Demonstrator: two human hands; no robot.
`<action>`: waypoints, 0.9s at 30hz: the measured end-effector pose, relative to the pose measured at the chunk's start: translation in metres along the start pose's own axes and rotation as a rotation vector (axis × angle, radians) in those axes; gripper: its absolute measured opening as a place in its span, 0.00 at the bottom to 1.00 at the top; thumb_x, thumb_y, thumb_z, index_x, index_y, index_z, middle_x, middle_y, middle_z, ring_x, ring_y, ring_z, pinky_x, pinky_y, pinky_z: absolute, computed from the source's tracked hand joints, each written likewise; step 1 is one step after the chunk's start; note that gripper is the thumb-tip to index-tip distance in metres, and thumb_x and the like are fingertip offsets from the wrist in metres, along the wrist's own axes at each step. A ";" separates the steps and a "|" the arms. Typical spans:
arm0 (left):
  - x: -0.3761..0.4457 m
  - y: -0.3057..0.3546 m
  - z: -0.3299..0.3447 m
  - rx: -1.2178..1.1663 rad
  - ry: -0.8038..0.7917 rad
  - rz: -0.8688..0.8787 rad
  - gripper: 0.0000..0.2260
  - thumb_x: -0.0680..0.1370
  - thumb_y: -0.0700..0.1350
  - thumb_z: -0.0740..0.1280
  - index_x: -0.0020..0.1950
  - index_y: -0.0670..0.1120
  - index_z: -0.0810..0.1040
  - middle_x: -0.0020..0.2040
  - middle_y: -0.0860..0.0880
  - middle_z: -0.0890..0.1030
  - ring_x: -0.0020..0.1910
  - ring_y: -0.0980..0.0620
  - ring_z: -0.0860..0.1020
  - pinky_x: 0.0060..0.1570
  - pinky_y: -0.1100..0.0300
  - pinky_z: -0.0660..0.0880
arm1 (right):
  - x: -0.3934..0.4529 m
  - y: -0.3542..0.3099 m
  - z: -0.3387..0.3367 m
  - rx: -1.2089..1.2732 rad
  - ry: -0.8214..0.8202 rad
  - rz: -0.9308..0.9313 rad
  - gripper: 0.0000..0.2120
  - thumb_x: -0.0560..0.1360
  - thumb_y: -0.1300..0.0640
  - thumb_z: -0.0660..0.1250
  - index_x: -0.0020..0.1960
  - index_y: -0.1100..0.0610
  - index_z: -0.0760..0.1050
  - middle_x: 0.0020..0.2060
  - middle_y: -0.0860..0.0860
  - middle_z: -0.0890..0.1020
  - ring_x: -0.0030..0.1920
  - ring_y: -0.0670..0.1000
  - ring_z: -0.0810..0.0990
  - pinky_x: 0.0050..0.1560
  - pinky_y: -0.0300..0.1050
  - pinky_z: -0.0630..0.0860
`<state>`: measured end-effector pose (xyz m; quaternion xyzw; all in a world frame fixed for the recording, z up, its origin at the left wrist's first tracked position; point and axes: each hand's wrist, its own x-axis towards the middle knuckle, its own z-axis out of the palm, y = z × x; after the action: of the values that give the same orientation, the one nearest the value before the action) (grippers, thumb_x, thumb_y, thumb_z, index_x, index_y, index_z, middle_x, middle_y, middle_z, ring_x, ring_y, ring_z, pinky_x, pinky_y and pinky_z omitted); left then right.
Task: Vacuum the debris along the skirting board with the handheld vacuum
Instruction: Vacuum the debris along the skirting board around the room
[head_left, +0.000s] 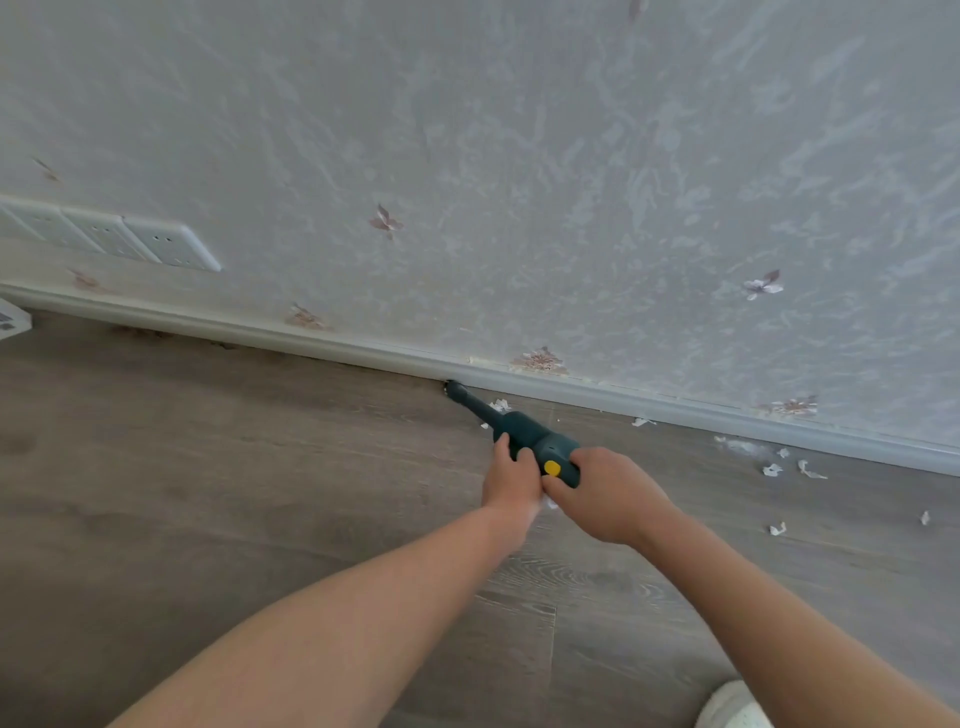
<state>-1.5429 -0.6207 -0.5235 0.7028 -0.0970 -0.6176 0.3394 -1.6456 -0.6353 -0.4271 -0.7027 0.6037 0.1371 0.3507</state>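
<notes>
Dark green plastic makes up the one handheld vacuum (535, 439), which has a yellow button (552, 468) on top near the rear and a thin black nozzle (470, 402) sloping down to the left. The nozzle tip sits where the white skirting board (311, 340) meets the grey-brown wood floor (208, 467).

Two bare hands hold the vacuum. The left hand (511, 480) has its fingers curled round the left side of the body, the thumb lying along the top. The right hand (605, 493) grips the rear end, its fingers wrapped under and out of sight.

White paper scraps (772, 470) lie on the floor, about ten countable: two beside the nozzle, one just right of it by the board, and a looser scatter farther right, some blurred. One bank of three white wall sockets (119, 236) sits on the patterned wallpaper (519, 156) at left. One pale shoe (732, 706) shows at the bottom right.
</notes>
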 end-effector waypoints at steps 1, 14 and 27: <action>0.002 0.004 -0.006 -0.026 -0.004 -0.019 0.25 0.84 0.46 0.55 0.81 0.61 0.58 0.68 0.44 0.76 0.60 0.42 0.79 0.59 0.43 0.80 | 0.005 -0.006 0.002 -0.001 -0.005 -0.003 0.16 0.79 0.43 0.60 0.41 0.54 0.73 0.33 0.49 0.79 0.33 0.50 0.77 0.37 0.47 0.77; -0.063 0.005 0.035 0.142 0.024 0.132 0.25 0.84 0.46 0.53 0.82 0.56 0.56 0.67 0.44 0.78 0.60 0.43 0.78 0.61 0.48 0.76 | -0.049 0.035 -0.026 -0.045 0.100 -0.032 0.18 0.79 0.39 0.61 0.39 0.51 0.70 0.33 0.47 0.77 0.32 0.48 0.75 0.35 0.47 0.75; -0.056 0.025 0.036 -0.029 -0.091 0.066 0.24 0.81 0.46 0.55 0.77 0.59 0.60 0.59 0.45 0.80 0.56 0.42 0.80 0.62 0.38 0.78 | -0.049 0.024 -0.039 -0.112 0.173 -0.010 0.18 0.80 0.39 0.57 0.40 0.51 0.67 0.35 0.47 0.76 0.33 0.48 0.75 0.32 0.44 0.70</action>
<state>-1.5813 -0.6217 -0.4641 0.6655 -0.1267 -0.6387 0.3649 -1.6883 -0.6247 -0.3769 -0.7335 0.6196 0.1078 0.2579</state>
